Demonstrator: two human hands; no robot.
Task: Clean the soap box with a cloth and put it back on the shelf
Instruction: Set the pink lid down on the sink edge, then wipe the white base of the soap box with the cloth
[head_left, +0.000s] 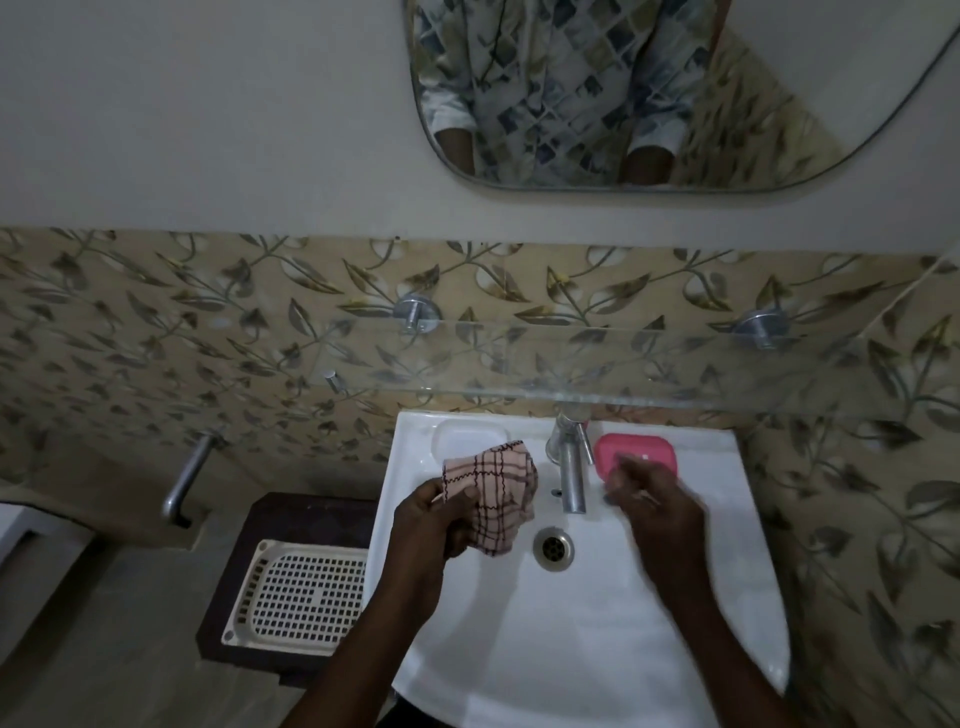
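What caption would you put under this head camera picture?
A checked cloth gripped in the left hand over the sink, the right hand at the pink soap box.

No legible text, brand or number anywhere; pale mark on the pink soap box (652, 448) too blurred to read.

Left hand (434, 519): bare forearm rising from the lower edge, fingers and thumb curled, gripping cloth (498, 488). Right hand (657, 512): bare forearm, back upward, fingers extended forward, motion-blurred.

A pink soap box (655, 450) sits on the white sink (571, 634) ledge.
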